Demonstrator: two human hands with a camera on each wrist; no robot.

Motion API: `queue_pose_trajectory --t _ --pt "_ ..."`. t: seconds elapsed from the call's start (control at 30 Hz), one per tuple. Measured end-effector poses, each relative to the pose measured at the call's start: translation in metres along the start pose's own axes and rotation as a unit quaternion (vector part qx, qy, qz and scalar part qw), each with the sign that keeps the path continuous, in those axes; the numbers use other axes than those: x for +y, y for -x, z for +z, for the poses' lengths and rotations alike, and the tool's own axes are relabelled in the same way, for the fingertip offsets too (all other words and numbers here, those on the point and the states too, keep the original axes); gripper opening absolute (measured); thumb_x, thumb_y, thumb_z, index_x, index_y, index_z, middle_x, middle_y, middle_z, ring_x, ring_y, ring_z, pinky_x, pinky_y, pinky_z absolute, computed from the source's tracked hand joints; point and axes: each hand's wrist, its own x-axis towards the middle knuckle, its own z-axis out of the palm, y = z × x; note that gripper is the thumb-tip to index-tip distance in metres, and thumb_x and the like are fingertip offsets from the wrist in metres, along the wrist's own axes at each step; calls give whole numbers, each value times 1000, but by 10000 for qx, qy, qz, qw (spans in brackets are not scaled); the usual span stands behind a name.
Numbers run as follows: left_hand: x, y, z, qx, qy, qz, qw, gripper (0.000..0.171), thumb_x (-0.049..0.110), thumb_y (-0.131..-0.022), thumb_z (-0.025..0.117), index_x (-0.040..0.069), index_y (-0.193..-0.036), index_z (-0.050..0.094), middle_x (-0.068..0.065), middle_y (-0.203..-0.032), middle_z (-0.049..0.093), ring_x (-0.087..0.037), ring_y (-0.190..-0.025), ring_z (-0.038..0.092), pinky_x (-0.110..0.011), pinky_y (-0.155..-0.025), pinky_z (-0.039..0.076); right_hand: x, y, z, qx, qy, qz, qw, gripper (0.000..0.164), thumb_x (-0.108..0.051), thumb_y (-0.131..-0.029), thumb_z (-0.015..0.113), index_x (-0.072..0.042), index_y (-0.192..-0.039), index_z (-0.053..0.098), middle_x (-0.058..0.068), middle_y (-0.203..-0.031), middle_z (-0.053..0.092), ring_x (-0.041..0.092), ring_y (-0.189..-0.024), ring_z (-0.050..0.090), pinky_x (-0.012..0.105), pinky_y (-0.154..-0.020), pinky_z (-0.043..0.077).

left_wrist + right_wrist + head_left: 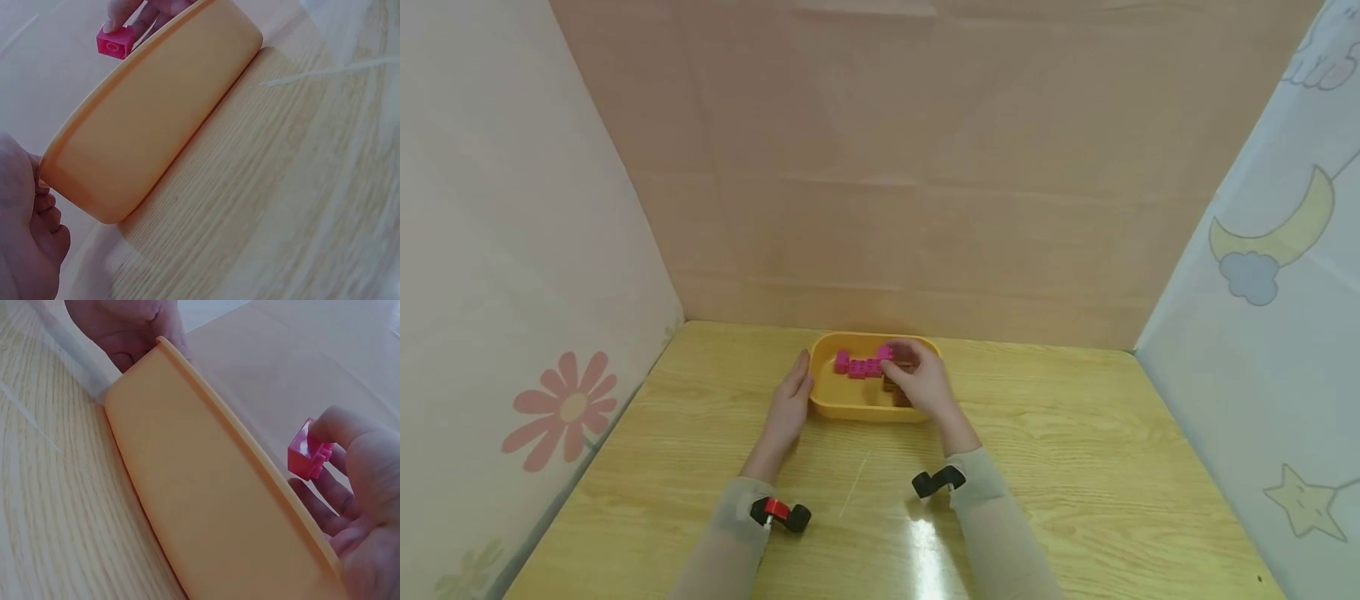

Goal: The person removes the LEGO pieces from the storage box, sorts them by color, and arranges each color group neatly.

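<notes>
1. Far left: a pale wall panel with a red printed flower stands along the edge of the wooden counter.
2. Left hand: located at the left end of the yellow tray. Its grip is clamped on the tray's end wall, with the thumb at the rim and the other fingers along the outside.
3. Yellow tray: rests on the counter near the back panel, long side facing the person. It contains pink and brown bricks.
4. Tray contents, left part: one pink brick sits apart from the end wall. Just to its right lie studded pink bricks in a short row.
5. Held pink brick: positioned above the rim of the tray, pinched between the thumb and fingers of the right hand. This grip is together on the brick; the studs are visible in the right wrist view.
6. Tray contents, right part: brown bricks lie below the right hand, which partly covers them. Their number cannot be told.
7. Far right: a second wall panel carries a printed moon.
</notes>
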Motion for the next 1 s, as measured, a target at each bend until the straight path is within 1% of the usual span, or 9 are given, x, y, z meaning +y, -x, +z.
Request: queue_pose_trajectory --t 0.03,0.1,0.27,0.43,0.5,0.6,0.73,0.83,1.0 --pt "0 0 0 -2 2 -4 10000 55 13 -117 36 -1 -168 21 -14 -177 15 -30 -164 11 -47 -133 8 0 0 -1 13 13 -47 10000 38 -18 -100 79 -7 -136 70 7 -123 74 25 -114 72 41 -98 61" --pt "0 -1 0 -2 1 -2 10000 55 13 -117 36 -1 -168 20 -14 -177 14 -30 -164 10 -47 -133 8 0 -1 -4 -4 -77 -117 9999 42 -18 -100 78 -4 -139 68 8 -127 73 27 -118 69 45 -104 58" --pt "0 -3 0 14 -63 17 10000 55 13 -117 37 -2 -168 21 -16 -177 14 -29 -164 11 -46 -133 8 0 2 -13 -78 -128 -46 9999 48 -18 -101 77 -5 -145 64 9 -133 69 30 -123 66 50 -108 54" --pt "1 -2 -2 11 -115 34 9999 55 12 -117 37 -3 -167 21 -18 -177 15 -32 -164 12 -49 -133 8 4 4 -30 -39 -144 54 9999 47 -14 -101 77 -4 -145 64 11 -133 68 30 -124 64 44 -110 54" --pt "0 -1 -4 -1 -111 39 9999 55 12 -117 37 -3 -167 21 -19 -177 15 -33 -164 11 -50 -133 8 7 4 -39 12 -176 87 9998 46 -12 -101 76 -3 -144 65 13 -132 68 29 -124 63 40 -109 55" --pt "-1 -1 -5 15 -71 19 10000 55 14 -117 37 -2 -167 22 -17 -177 15 -31 -164 12 -48 -133 8 12 7 -53 111 -205 99 9997 44 -10 -100 76 -1 -143 65 17 -133 68 30 -124 63 32 -105 56" --pt "-2 -1 -7 25 -37 -21 10000 55 15 -117 37 -1 -168 22 -14 -177 16 -28 -164 12 -46 -133 8 17 10 -75 219 -204 149 9994 46 -12 -101 76 0 -143 65 20 -134 67 31 -126 61 23 -103 55" --pt "-2 0 -9 12 -95 -20 10000 55 16 -117 36 0 -168 21 -15 -177 15 -28 -164 11 -47 -133 8 22 13 -92 236 -77 221 9994 49 -17 -102 76 -1 -146 63 19 -137 66 31 -130 59 20 -103 54" --pt "-4 0 -11 15 -174 -16 9998 55 16 -118 35 0 -169 21 -15 -177 16 -28 -164 11 -47 -133 8 35 19 -117 85 319 256 9991 53 -21 -102 76 -2 -150 60 18 -141 65 32 -134 58 23 -105 54"
